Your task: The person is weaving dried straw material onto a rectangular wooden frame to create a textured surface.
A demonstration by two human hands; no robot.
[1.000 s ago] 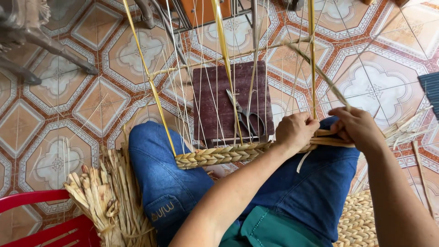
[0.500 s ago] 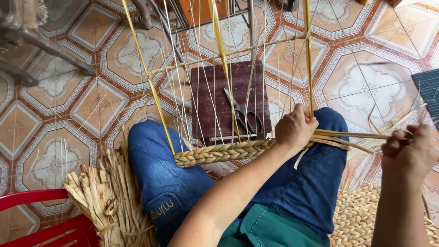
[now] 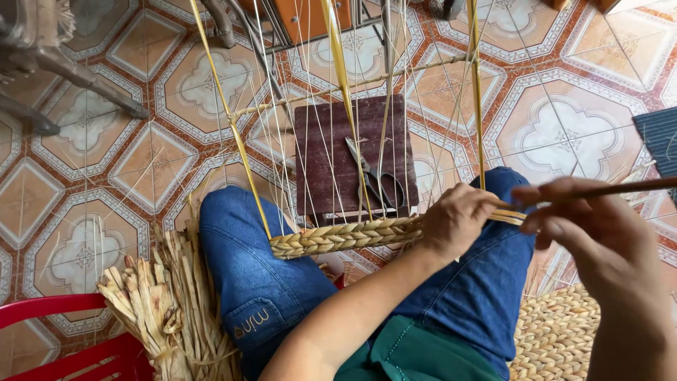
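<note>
In the head view, the person is sitting with both knees in blue jeans (image 3: 261, 282) raised over a patterned tile floor (image 3: 84, 190), working a woven braid (image 3: 338, 238) of pale straw that is running across the lap between the knees. The left hand (image 3: 458, 220) is closing its grip around the right end of the braid, fingers curled tight over the plaited band. The right hand (image 3: 599, 226) is hovering just beside it, its grip pinching a thin straw strand (image 3: 620, 188) between thumb and fingertips, with the strand reaching out toward the right edge. Many fine upright strands (image 3: 338, 77) are rising from the braid toward the top of the picture, crossed by 1 horizontal stick. Behind the braid, a dark wooden board (image 3: 331, 148) is lying on the floor with 1 pair of scissors (image 3: 377, 180) resting on it. A bundle of dried straw (image 3: 162, 303) is leaning at the lower left, beside a red plastic chair (image 3: 63, 339), and a finished woven mat (image 3: 557, 339) is lying at the lower right.
</note>
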